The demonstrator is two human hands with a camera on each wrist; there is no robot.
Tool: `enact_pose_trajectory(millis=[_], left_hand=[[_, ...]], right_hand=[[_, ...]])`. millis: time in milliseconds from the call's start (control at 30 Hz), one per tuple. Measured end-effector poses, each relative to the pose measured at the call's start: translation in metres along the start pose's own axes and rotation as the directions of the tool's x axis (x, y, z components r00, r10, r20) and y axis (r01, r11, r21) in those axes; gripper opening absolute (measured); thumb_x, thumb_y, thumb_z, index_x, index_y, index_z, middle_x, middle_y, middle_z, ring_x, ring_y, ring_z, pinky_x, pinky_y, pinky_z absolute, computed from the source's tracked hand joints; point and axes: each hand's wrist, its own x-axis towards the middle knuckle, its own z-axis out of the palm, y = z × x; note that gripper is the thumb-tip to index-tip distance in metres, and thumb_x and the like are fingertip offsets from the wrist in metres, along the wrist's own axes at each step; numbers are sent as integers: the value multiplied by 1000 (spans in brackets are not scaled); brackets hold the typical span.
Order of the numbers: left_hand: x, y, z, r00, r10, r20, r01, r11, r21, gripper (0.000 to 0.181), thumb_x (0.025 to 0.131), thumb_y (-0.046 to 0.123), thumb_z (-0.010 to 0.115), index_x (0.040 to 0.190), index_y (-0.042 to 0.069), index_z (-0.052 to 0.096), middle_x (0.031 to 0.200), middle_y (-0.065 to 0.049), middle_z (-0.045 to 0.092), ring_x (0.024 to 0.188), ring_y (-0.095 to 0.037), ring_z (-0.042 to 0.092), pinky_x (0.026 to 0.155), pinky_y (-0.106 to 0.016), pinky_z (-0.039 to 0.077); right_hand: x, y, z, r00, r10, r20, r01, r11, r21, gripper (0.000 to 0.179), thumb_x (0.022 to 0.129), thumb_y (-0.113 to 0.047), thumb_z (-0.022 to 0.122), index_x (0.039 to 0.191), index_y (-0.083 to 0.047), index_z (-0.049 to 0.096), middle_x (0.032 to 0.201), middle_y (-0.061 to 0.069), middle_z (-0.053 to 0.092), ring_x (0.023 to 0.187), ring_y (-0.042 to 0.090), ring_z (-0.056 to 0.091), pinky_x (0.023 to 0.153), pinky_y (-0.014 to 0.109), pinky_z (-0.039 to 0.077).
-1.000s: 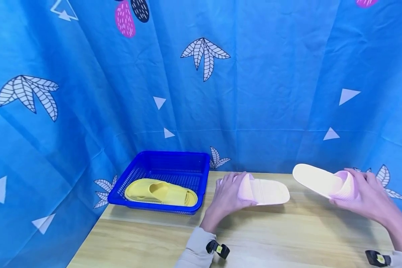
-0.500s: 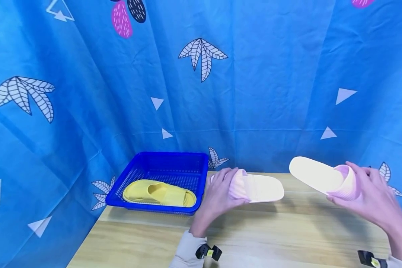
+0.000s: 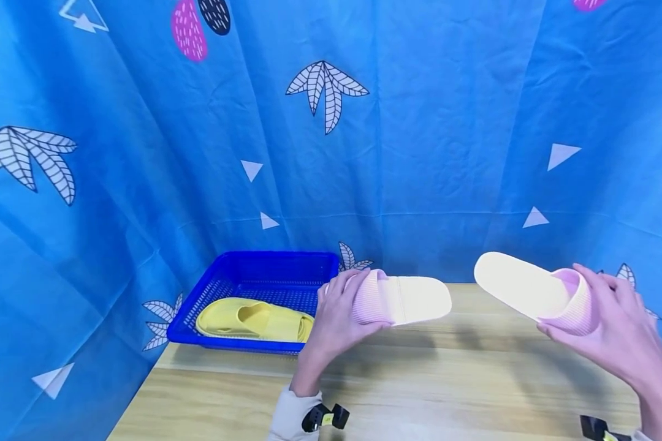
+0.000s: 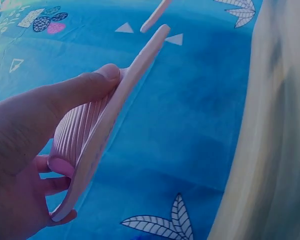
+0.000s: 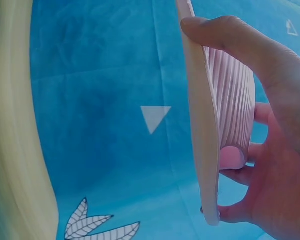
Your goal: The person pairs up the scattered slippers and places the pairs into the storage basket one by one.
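My left hand grips a pink slipper across its ribbed strap, thumb on the near edge and fingers over the far side. The left wrist view shows that slipper edge-on, raised off the table. On the right, my right hand holds the matching pink slipper around its strap, heel tipped up and to the left. Its sole stands nearly upright in the right wrist view, the thumb pressing the edge. Both heels point toward each other with a gap between.
A blue plastic basket stands at the left on the wooden table, close beside my left hand. Inside it lies a yellow slipper, its right end partly covered by the hand. A blue patterned curtain hangs behind and to the left.
My left hand has carried its slipper leftward and slightly up, and now overlaps the basket's right side. The right slipper's heel has risen a little. The head view has turned slightly right.
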Motion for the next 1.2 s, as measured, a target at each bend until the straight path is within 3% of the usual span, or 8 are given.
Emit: enact_pose_trajectory(millis=[167, 367, 600, 867, 1200], left_hand=[[0, -4, -11, 999, 8, -44, -9, 1000, -20, 103, 67, 62, 90, 151, 20, 50, 144, -2, 53, 131, -25, 48, 104, -52, 38], [-7, -9, -22, 999, -3, -50, 1, 999, -43, 102, 66, 62, 90, 150, 21, 51, 145, -1, 52, 133, -26, 47, 107, -55, 35], [-9, -20, -34, 997, -5, -72, -1, 996, -87, 101, 64, 53, 95, 149, 21, 52, 146, -2, 54, 133, -26, 48, 109, -59, 33], [-11, -31, -43, 997, -40, -66, 32, 993, -111, 102, 63, 50, 97, 150, 23, 52, 147, -1, 53, 135, -26, 47, 108, -62, 33], [-11, -31, -50, 997, -60, -45, 54, 990, -128, 100, 65, 46, 97, 151, 24, 51, 148, -1, 52, 136, -27, 46, 106, -60, 35]], right_hand=[[1, -9, -3, 1000, -21, -6, 21, 1000, 19, 126, 51, -38, 102, 158, -19, 40, 137, 31, 39, 121, 52, 32, 77, 67, 23], [1, -19, 3, 995, -95, -2, 95, 994, 51, 128, 49, -35, 104, 159, -20, 40, 137, 29, 44, 119, 49, 37, 79, 66, 27], [0, -24, 5, 991, -130, -8, 131, 991, 38, 128, 48, -34, 103, 159, -24, 40, 139, 29, 44, 121, 51, 35, 81, 70, 26], [-1, -34, 11, 985, -171, 16, 171, 985, -3, 130, 49, -36, 102, 160, -21, 37, 136, 29, 45, 119, 54, 39, 79, 71, 31], [-6, -43, 13, 984, -171, 45, 172, 985, -10, 125, 55, -43, 100, 160, -17, 36, 140, 27, 47, 123, 50, 39, 80, 72, 31]])
